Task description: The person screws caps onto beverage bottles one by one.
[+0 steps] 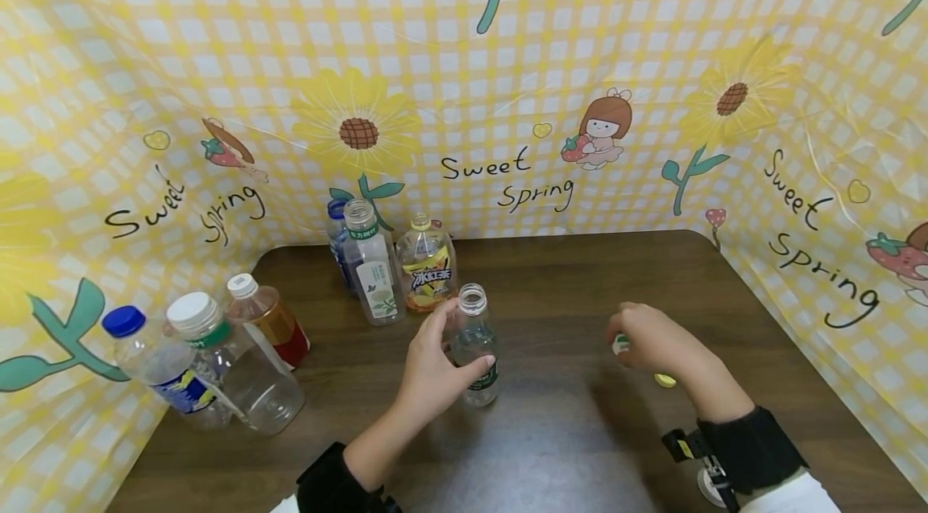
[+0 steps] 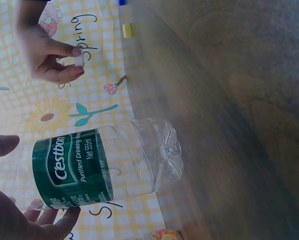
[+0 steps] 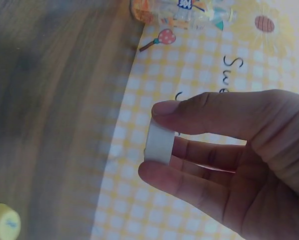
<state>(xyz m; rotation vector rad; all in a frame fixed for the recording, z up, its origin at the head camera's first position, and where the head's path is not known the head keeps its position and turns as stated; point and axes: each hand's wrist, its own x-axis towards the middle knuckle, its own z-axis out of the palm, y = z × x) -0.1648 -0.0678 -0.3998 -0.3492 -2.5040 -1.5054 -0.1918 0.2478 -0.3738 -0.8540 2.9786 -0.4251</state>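
Note:
My left hand (image 1: 433, 368) grips a clear Cestbon water bottle (image 1: 474, 336), thumb on one side and fingers on the other. The bottle has a green label (image 2: 72, 167) and an uncapped mouth, and is upright in the head view. Off to the right, my right hand (image 1: 652, 348) pinches a small white bottle cap (image 3: 159, 142) between thumb and fingertips, above the table. Near that hand a yellow cap (image 1: 664, 380) lies on the wood.
At the left stand a blue-capped bottle (image 1: 155, 360), a large white-capped bottle (image 1: 250, 384) and a red-labelled bottle (image 1: 286, 328). Behind my left hand are a green-ringed bottle (image 1: 377, 279), an iced tea bottle (image 1: 428, 267) and a blue bottle (image 1: 337, 243). Checked cloth (image 1: 471, 94) surrounds the table (image 1: 565, 279).

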